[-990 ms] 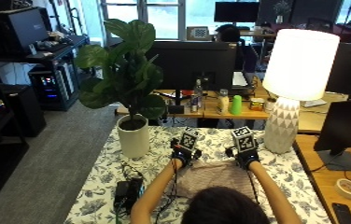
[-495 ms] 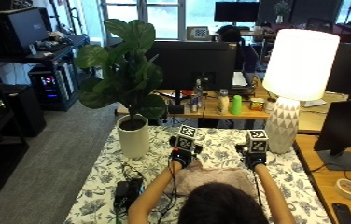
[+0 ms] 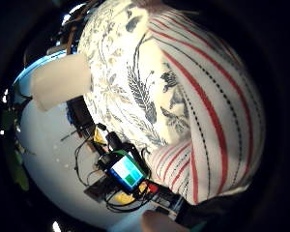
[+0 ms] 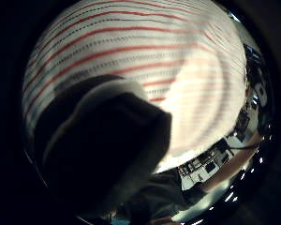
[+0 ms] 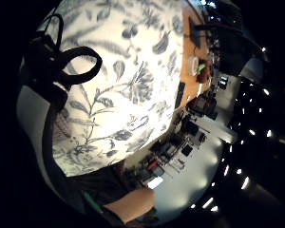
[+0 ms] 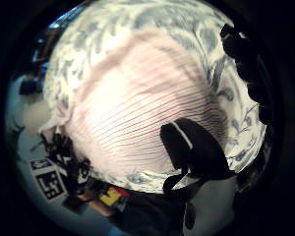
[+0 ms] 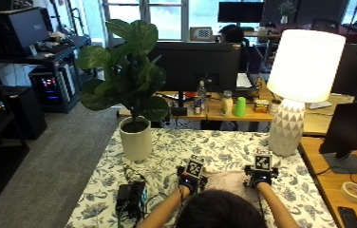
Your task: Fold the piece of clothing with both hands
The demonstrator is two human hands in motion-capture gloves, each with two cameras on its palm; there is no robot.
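The table (image 7: pixel 229 147) carries a floral cloth, with a potted plant (image 7: pixel 131 95) toward its far left corner and a white lamp (image 7: pixel 298 85) toward the far right. The striped garment (image 7: pixel 226 180) (white, red lines) lies near the near edge, between both hands; its long axis cannot be judged. The left hand (image 7: pixel 190 179) pinches its edge, thumb (image 4: pixel 103 154) on the fabric. The right hand (image 7: pixel 259 178) rests at the opposite edge, fingers unreadable. Black cables (image 7: pixel 131 197) sit left.

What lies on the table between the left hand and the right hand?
In the outside view, the striped garment lies on the floral tablecloth between the left hand and the right hand. The person's head hides its near part.
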